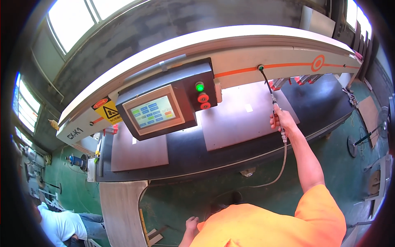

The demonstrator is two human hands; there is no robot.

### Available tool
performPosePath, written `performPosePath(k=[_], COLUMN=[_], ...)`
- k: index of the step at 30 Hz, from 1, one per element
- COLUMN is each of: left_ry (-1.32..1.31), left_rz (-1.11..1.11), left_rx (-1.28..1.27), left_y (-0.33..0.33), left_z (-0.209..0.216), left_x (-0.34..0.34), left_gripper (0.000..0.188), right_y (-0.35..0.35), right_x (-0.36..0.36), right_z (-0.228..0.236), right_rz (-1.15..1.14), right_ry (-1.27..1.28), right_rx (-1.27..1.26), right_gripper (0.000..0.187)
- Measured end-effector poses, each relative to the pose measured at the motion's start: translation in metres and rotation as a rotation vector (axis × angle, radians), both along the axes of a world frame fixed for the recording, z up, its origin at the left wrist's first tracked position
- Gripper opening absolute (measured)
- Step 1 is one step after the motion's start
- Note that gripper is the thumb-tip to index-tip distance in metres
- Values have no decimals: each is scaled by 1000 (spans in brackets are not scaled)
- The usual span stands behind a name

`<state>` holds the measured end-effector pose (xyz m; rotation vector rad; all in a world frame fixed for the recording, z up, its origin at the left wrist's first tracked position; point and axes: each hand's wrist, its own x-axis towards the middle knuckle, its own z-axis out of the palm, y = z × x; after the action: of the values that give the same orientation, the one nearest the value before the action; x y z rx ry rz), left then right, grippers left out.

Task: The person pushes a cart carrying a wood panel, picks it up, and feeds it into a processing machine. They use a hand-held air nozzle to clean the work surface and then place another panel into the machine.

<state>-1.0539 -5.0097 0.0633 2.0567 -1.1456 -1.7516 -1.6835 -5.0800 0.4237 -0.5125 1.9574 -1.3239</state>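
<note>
Head view, right hand (pixel 284 119) wrapped around slim silvery metal wand (pixel 274 100), right of centre, thin black tube (pixel 266 80) pointing upward, long axis steep, leaning left, left hand (pixel 191 223) lower centre, grip unclear

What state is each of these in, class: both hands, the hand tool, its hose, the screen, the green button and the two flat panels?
Right hand: closed around the hand tool
Left hand: lowered, contents unclear
Hand tool: held, thin end pointing toward the beam
Hose: hanging in a curve
Screen: lit
Green button: glowing
Left panel: lying flat
Right panel: lying flat
</note>
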Motion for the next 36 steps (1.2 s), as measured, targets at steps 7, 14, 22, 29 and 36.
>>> performPosePath(k=[7,14,22,29,36], left_ry=[-258,-415,-823,-725,-562], left_rz=[-295,-515,-625,-572,-678], left_rx=[-260,-954,-1100,-1239,-1149], left_y=[-29,-193,-363,-371,-307], left_z=[41,114,102,76,91], left_x=[-27,-89,-107,-76,-42], left_gripper=[52,44,80,53,49], right_y=[-1,61,144,71,-48], right_x=[-1,24,188,338,367], right_z=[-10,-78,-165,-125,-117], right_rz=[21,-91,-107,589,685], right_ry=[-104,-194,-207,-159,-181], right_rx=[-51,86,405,687,531], right_gripper=[60,54,45,36,37])
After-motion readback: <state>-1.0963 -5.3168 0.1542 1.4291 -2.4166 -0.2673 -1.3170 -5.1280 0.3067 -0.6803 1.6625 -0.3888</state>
